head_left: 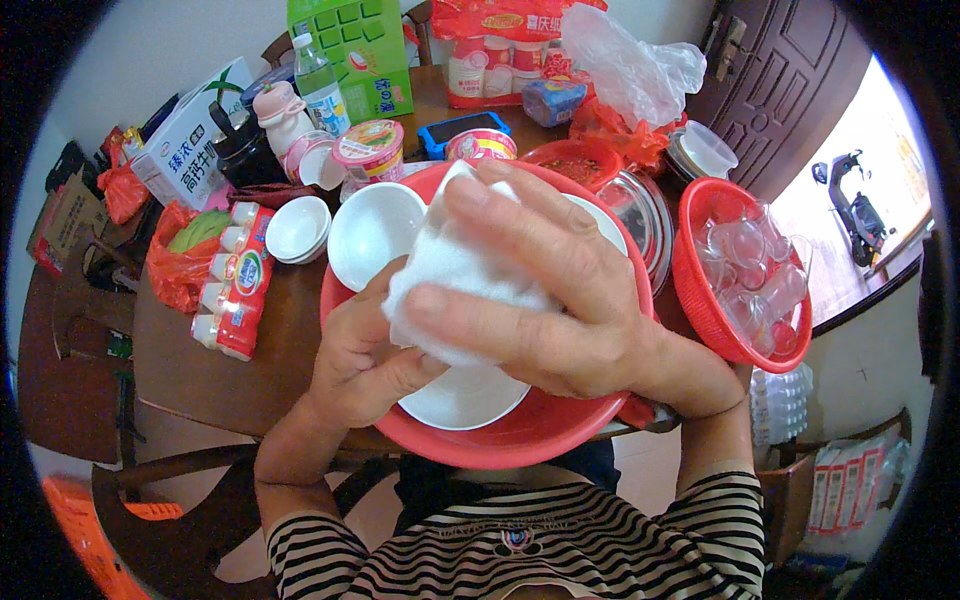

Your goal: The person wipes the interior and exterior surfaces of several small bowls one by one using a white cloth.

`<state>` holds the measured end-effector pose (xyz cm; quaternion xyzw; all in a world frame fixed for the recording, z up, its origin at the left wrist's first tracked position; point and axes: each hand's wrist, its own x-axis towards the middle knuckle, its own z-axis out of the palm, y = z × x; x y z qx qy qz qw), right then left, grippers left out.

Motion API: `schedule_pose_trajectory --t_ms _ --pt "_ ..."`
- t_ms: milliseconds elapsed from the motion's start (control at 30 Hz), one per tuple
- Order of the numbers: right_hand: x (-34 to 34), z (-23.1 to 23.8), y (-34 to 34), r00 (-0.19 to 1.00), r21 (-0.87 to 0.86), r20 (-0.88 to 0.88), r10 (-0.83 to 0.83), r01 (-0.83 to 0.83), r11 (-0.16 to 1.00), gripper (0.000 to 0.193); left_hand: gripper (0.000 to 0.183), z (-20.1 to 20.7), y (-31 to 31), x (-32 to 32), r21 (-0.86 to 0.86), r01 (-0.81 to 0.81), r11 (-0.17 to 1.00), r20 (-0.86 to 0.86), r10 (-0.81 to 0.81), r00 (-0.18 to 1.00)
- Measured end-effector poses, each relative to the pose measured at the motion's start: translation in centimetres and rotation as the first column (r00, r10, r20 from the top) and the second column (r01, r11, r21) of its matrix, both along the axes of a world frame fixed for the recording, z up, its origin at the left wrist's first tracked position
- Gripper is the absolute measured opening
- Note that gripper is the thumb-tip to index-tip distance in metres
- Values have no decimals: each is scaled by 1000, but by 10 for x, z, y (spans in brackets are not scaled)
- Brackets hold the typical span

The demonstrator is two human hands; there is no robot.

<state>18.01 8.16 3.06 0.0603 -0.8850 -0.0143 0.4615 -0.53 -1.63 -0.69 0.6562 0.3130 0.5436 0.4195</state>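
Observation:
Above a red plastic basin (pixel 500 452), my right hand (pixel 570 300) presses a bunched white cloth (pixel 450 275) with its fingers spread over it. My left hand (pixel 365 365) is curled against the cloth's lower left side. Whatever the left hand grips under the cloth is hidden. Inside the basin, a white bowl (pixel 375 235) rests at the far left and another white bowl (pixel 465 400) at the near side. Part of a further white bowl (pixel 605 225) shows beyond my right hand.
Right of the basin stands a red basket (pixel 745 345) of clear glasses. To the left sit stacked small white bowls (pixel 298 228) and a pack of small bottles (pixel 235 285). Instant-noodle tubs (pixel 370 150), a clear bottle (pixel 318 85) and a green box (pixel 360 60) line the far side.

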Motion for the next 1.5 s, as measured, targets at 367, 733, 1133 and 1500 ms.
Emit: schedule_pose_trajectory --t_ms 367,733,1133,1500 --pt "4 4 12 979 -652 47 197 -119 748 47 51 4 2 2 -64 -5 998 -38 3 999" --pt "-1 -3 3 995 -181 61 81 -69 981 34 47 -2 3 -2 -87 6 996 16 -5 1000" --pt "3 2 9 991 -491 104 84 -23 871 45 56 -1 6 1 -75 38 996 106 -30 994" --pt "4 4 14 964 -637 44 261 -174 751 41 43 1 3 -2 -61 110 992 83 -105 991"
